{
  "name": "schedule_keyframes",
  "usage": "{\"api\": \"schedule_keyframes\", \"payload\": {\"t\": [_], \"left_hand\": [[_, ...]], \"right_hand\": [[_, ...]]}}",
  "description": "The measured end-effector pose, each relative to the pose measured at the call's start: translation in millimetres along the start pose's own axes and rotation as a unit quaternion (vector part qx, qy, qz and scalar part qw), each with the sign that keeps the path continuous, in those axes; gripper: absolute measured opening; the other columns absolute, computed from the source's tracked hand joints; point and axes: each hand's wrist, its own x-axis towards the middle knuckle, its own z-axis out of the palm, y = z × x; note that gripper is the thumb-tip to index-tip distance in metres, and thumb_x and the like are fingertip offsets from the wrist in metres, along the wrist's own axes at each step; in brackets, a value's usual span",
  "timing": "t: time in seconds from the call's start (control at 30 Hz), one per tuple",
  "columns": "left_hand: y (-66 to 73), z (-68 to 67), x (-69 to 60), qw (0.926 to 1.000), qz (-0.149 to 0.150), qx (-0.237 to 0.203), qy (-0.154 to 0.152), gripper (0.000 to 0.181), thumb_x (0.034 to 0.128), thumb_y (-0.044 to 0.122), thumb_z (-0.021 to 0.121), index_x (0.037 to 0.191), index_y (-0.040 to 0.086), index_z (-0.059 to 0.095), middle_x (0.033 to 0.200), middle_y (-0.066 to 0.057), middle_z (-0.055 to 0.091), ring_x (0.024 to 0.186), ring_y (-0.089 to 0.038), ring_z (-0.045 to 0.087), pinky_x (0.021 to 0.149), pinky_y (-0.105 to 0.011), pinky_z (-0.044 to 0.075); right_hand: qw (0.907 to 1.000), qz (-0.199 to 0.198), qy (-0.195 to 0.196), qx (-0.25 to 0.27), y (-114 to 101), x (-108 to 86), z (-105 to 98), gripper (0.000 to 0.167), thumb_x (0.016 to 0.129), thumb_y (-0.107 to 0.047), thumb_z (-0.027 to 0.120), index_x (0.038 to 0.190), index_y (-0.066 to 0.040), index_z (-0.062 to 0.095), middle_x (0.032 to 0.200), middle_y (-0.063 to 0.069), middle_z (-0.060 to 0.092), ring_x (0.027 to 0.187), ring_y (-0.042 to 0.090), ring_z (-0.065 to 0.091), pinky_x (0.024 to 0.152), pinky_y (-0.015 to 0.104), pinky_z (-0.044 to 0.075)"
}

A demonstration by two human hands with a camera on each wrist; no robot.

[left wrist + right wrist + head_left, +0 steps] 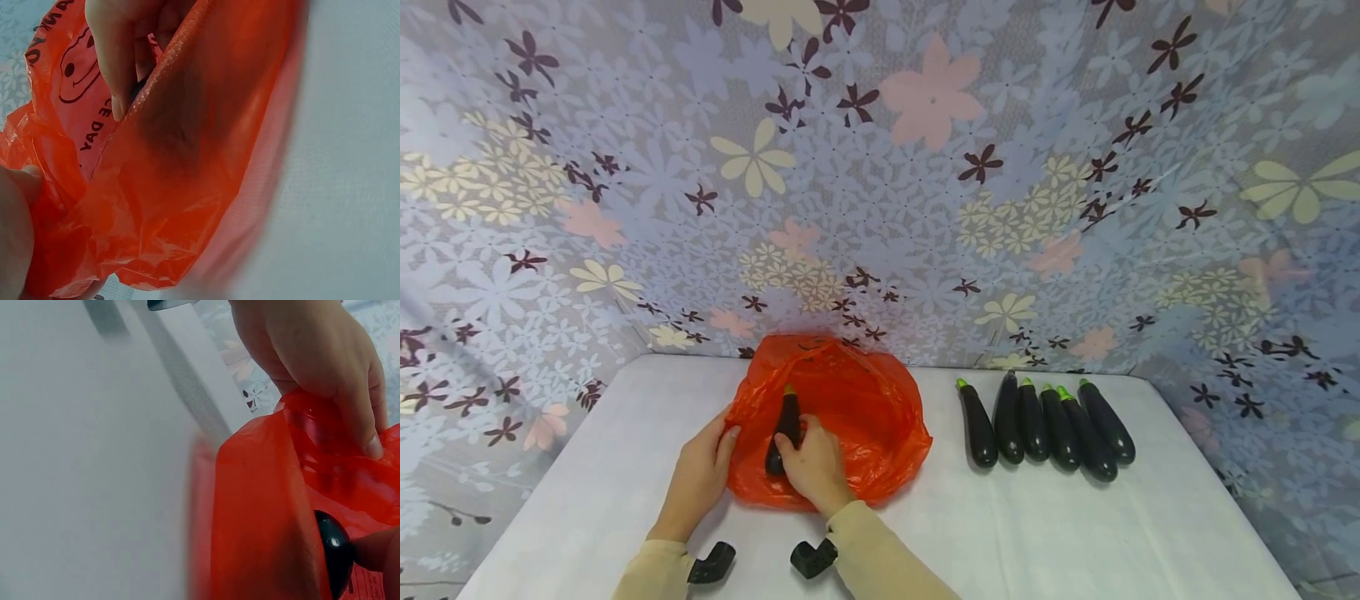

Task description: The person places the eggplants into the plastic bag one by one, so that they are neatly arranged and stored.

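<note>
A red plastic bag (880, 475) lies on the white table with its mouth spread open. My left hand (702, 468) pinches the bag's left edge between thumb and fingers. Inside the mouth, my right hand (812, 462) grips a dark eggplant (789, 412) with a green stem end, which points away from me. In the right wrist view the eggplant's rounded end (336, 553) shows at the bag's rim, a finger against it. Through the bag wall (206, 206) in the left wrist view a dark shape shows; most of the eggplant is hidden there.
Several eggplants (1032, 421) lie side by side on the right of the white table (940, 542). A floral cloth (880, 183) hangs behind the table and along its sides. Black camera mounts (812, 558) stick out from both wrists.
</note>
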Motion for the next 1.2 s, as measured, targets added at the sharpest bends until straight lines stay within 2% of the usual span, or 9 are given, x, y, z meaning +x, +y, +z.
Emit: {"api": "schedule_keyframes", "payload": {"t": [0.23,0.4,0.5,0.77,0.93,1.2], "left_hand": [[-0.9,-0.2,-0.1,1.0000,-0.006,-0.001,-0.001,0.042,0.1018,0.007,0.058,0.142,-0.004,0.052,0.128,-0.024,0.064,0.117,-0.043,0.062,0.101,-0.058,0.047],[-1.2,-0.3,-0.4,1.0000,-0.004,0.000,0.002,0.041,0.1018,0.007,0.058,0.141,-0.004,0.053,0.128,-0.024,0.064,0.118,-0.044,0.061,0.102,-0.058,0.046],[-1.5,-0.3,-0.5,1.0000,-0.003,0.000,0.003,0.041,0.1020,0.007,0.057,0.141,-0.003,0.053,0.128,-0.024,0.064,0.118,-0.044,0.061,0.102,-0.059,0.046],[-1.5,-0.7,-0.9,1.0000,0.002,0.000,0.009,0.041,0.1011,0.005,0.058,0.141,-0.003,0.054,0.127,-0.023,0.065,0.117,-0.043,0.062,0.102,-0.059,0.046],[-3.1,-0.1,-1.2,1.0000,0.003,0.001,0.009,0.040,0.1020,0.007,0.057,0.141,-0.003,0.054,0.127,-0.023,0.065,0.117,-0.043,0.062,0.102,-0.059,0.046],[-3.4,0.5,-0.2,1.0000,-0.006,0.006,0.001,0.040,0.1023,0.007,0.056,0.141,-0.003,0.053,0.128,-0.023,0.064,0.118,-0.043,0.061,0.102,-0.059,0.046]], "right_hand": [[0.9999,0.001,-0.010,0.002,2,-0.9,1,0.048,0.093,-0.031,0.072,0.127,0.001,0.060,0.100,0.010,0.071,0.090,0.022,0.067,0.084,0.038,0.059],[0.9999,0.004,-0.006,-0.008,2,-1.6,-5,0.049,0.093,-0.034,0.072,0.127,-0.001,0.062,0.109,0.013,0.071,0.099,0.027,0.067,0.090,0.044,0.057],[0.9999,-0.009,-0.002,-0.010,3,-1.6,-10,0.048,0.093,-0.033,0.073,0.127,-0.001,0.063,0.110,0.014,0.071,0.099,0.028,0.067,0.091,0.045,0.057],[0.9987,-0.050,0.008,0.001,5,-5.4,-28,0.043,0.092,-0.031,0.073,0.124,-0.002,0.065,0.101,0.011,0.070,0.080,0.015,0.062,0.077,0.033,0.057],[0.9972,-0.074,0.003,0.009,3,-11.6,-40,0.042,0.093,-0.030,0.072,0.124,-0.002,0.065,0.101,0.011,0.071,0.083,0.019,0.065,0.076,0.031,0.057],[0.9964,-0.083,-0.009,0.013,-5,-22.8,-59,0.047,0.094,-0.036,0.071,0.130,-0.007,0.062,0.108,0.005,0.070,0.088,0.017,0.067,0.076,0.029,0.057]]}}
